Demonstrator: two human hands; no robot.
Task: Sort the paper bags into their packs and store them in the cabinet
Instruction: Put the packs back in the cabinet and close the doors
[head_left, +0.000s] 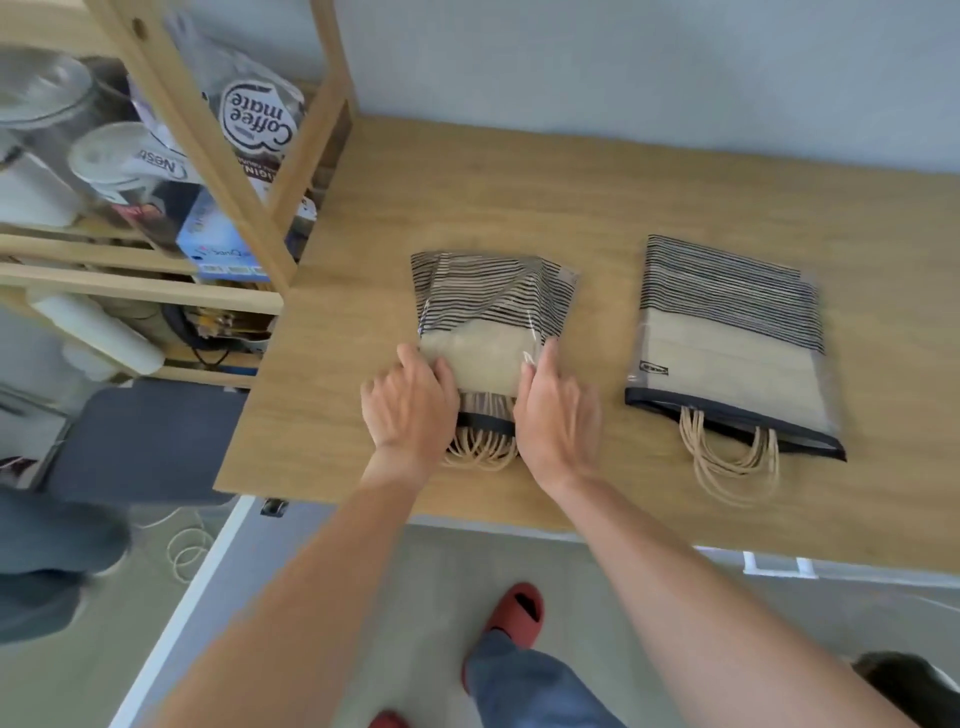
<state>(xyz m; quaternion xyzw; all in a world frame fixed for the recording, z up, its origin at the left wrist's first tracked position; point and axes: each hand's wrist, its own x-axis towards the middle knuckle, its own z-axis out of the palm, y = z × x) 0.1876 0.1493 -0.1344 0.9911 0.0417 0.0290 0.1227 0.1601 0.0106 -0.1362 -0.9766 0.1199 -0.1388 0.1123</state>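
Both hands, left and right, flank the left pack's near end, fingers loosely curled against its sides without gripping, its long axis pointing away across the bench.

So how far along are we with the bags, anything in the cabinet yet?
Done: the right pack lies on the table, bags inside its clear sleeve, handles sticking out.

In hand: the left hand and right hand are both on the left pack, apparently settling its bags into the sleeve.

Left: neither pack is stored; both are on the table beside the wooden shelf unit.
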